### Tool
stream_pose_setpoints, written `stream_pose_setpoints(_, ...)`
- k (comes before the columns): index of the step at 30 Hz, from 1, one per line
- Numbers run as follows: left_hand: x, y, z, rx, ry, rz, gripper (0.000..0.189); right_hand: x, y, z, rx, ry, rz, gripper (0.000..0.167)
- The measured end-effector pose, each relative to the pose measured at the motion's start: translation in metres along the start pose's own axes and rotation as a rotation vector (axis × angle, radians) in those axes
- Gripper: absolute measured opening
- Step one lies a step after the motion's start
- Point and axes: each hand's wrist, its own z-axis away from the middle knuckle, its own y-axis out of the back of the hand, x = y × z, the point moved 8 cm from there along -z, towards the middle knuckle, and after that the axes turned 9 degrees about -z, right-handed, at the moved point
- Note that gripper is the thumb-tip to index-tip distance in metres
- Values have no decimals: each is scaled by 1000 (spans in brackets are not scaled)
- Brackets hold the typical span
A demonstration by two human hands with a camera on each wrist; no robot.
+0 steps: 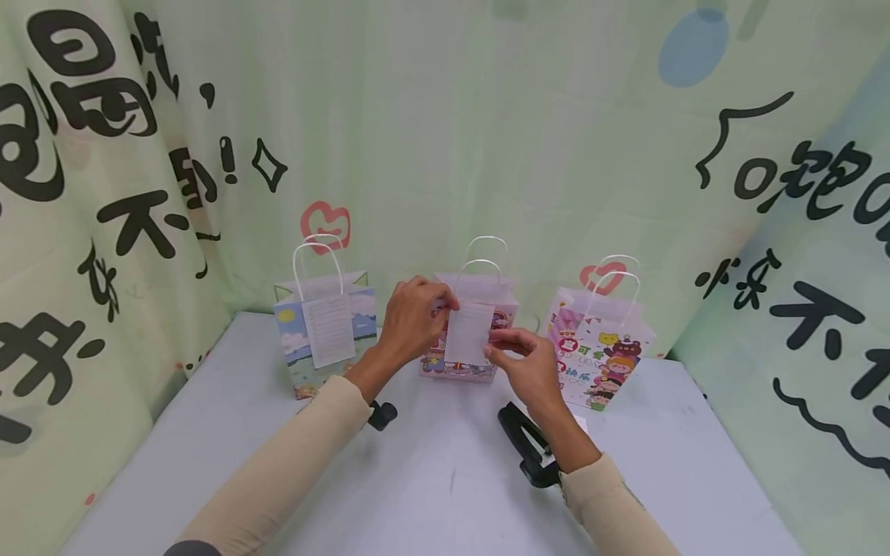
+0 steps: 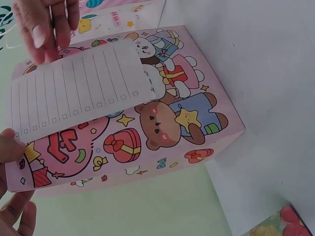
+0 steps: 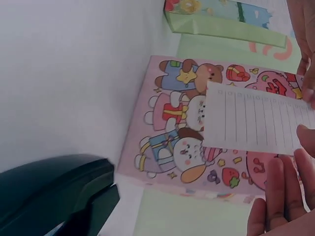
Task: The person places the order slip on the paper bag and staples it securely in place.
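1. As the left hand (image 1: 417,316) pinches a lined checklist sheet (image 1: 469,333) against the rim of a pink cartoon gift bag (image 2: 157,125), a slipping thumb could skew it;
2. the right hand (image 1: 524,359) touches its edge, grip unclear; hard pressing could tip the bag;
3. a low right sleeve (image 1: 612,502) could nudge the black stapler (image 1: 516,431).

Rightmost bag (image 1: 591,367): “WOW”; curtain (image 1: 431,154): “不”

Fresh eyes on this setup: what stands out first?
Probably the central pink cartoon-printed paper bag: the left hand pinches a white ruled paper sheet at its front, with the right hand at the sheet's edge. Next, the bold black lettering on the pale green fabric curtain, at both sides; then the black stapler-like tool on the white table, by the right forearm.
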Motion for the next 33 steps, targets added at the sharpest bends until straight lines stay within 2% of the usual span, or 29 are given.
stream_pose_setpoints(16,0,-2,0,21,-7,-9,4,35,39,34,-12,-98,243,34)
stream_pose_setpoints(24,-1,-1,0,58,-15,-22,5,48,43,51,-82,-119,395,44)
stream_pose_setpoints(33,0,0,1,79,-22,-6,6,67,51,63,-130,-200,549,56)
